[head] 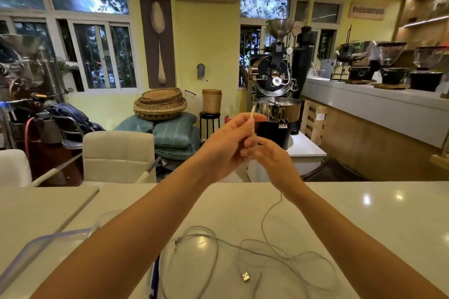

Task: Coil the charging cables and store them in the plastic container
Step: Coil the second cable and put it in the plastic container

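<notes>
Both hands are raised above the white table. My left hand pinches the end of a white charging cable, whose plug tip sticks up above the fingers. My right hand grips the same cable just below, and the cable hangs from it down to the table. Loose white cables lie tangled on the table near me, with a USB plug showing. A clear plastic container with a blue-rimmed edge stands at the lower left, partly hidden by my left forearm.
A blue pen-like thing lies beside the container. White chairs stand behind the table's far edge. A coffee roaster and a long counter with grinders fill the room beyond.
</notes>
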`<action>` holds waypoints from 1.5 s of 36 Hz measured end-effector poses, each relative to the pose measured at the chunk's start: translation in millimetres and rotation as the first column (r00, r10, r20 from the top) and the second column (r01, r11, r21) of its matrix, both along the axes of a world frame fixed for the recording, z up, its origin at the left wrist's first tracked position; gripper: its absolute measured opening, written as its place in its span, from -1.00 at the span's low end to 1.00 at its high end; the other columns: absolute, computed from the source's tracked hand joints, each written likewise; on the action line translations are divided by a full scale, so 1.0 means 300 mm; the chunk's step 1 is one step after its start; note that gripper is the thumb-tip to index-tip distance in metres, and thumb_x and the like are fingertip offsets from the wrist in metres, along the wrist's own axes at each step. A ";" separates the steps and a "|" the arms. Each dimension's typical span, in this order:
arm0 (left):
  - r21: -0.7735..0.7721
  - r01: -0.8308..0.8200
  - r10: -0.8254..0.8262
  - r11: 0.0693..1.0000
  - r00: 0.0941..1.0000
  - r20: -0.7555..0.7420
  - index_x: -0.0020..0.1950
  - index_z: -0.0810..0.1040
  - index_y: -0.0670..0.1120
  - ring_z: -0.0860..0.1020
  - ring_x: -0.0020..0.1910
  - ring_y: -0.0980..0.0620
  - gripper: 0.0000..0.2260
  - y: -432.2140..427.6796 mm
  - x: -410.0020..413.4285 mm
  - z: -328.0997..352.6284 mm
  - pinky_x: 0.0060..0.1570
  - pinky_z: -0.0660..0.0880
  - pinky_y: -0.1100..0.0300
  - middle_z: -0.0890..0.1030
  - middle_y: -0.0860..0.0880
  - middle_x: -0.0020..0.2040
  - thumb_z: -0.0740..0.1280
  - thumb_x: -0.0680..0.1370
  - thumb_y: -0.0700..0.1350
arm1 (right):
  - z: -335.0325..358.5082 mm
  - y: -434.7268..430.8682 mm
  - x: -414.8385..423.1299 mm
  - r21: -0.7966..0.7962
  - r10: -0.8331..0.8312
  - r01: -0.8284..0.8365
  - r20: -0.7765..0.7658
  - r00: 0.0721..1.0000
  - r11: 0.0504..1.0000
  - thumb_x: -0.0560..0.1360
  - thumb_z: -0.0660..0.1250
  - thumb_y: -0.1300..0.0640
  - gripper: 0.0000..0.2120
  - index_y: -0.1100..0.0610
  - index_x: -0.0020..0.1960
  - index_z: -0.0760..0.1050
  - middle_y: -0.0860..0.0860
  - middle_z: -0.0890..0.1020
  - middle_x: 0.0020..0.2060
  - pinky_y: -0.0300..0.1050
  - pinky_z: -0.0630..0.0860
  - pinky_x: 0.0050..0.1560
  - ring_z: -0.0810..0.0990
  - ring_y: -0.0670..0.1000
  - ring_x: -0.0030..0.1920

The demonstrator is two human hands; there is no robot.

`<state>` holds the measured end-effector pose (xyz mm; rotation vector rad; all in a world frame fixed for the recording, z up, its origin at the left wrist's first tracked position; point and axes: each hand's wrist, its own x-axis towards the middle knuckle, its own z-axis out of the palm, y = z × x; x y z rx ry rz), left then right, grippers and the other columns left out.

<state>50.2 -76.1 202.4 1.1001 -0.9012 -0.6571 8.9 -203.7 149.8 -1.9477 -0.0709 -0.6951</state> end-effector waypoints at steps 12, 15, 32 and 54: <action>-0.030 -0.091 0.094 0.995 0.992 0.081 -0.11 0.51 -0.11 0.41 -0.55 0.20 -0.76 -0.053 -0.009 0.092 -0.51 0.40 0.39 0.49 0.09 -0.54 0.07 0.60 -0.22 | 0.042 0.121 0.016 0.146 0.074 -0.078 0.028 0.997 0.986 0.54 0.15 0.27 -0.72 0.11 -0.33 0.42 -0.11 0.48 -0.57 -0.42 0.33 -0.54 0.40 -0.22 -0.61; -0.022 -0.191 0.192 0.981 0.969 0.156 -0.15 0.49 -0.10 0.41 -0.55 0.19 -0.77 -0.037 0.018 0.105 -0.51 0.39 0.40 0.51 0.09 -0.54 0.08 0.60 -0.22 | 0.034 0.132 0.006 0.043 0.079 -0.077 -0.029 0.996 0.996 0.54 0.18 0.24 -0.67 0.03 -0.38 0.43 -0.14 0.46 -0.59 -0.49 0.29 -0.53 0.38 -0.24 -0.60; -0.141 -0.449 0.468 0.882 0.808 0.358 -0.24 0.39 -0.09 0.34 -0.50 0.16 -0.75 -0.003 0.094 0.082 -0.46 0.32 0.39 0.40 -0.04 -0.39 0.06 0.60 -0.27 | 0.115 0.096 -0.132 -0.398 0.030 -0.069 -0.102 0.994 0.915 0.50 0.25 0.12 -0.85 0.12 -0.04 0.58 -0.18 0.49 -0.36 -0.42 0.35 -0.34 0.42 -0.21 -0.34; 0.284 0.190 -0.249 0.940 0.950 0.188 -0.19 0.53 -0.10 0.41 -0.49 0.14 -0.68 0.100 -0.007 -0.021 -0.40 0.42 0.35 0.49 0.06 -0.48 0.03 0.57 -0.07 | 0.358 -0.097 -0.082 -0.398 0.103 -0.109 -0.037 0.994 0.911 0.36 0.39 0.23 -0.90 0.11 -0.32 0.56 0.12 0.58 -0.36 -0.31 0.48 -0.28 0.52 0.08 -0.27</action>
